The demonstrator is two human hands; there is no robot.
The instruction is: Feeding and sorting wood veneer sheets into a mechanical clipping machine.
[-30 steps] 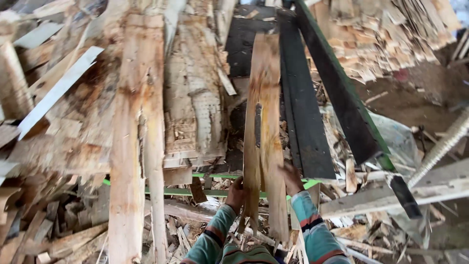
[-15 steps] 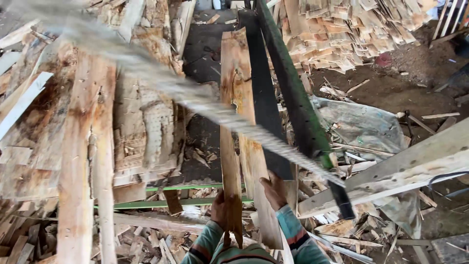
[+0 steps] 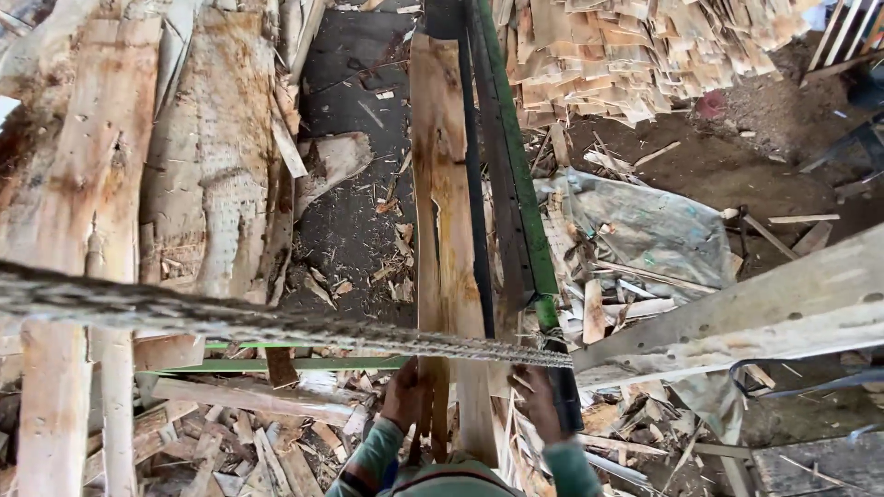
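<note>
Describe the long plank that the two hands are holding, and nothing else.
The plank is a long, narrow slab of rough-sawn pale wood with orange-brown streaks and uneven edges. It runs away from the person, beside a dark beam. The left hand and right hand grip its near end. A blurred grey band crosses in front of it.

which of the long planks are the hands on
The narrow pale plank in the middle, beside the green rail; the left hand and right hand grip its near end. The wider bark-edged slabs lie untouched at left.

Both arms wear long teal-green knit sleeves [image 3: 373,456] with darker ribbed cuffs; the hands [image 3: 402,396] are bare, without gloves.
</note>
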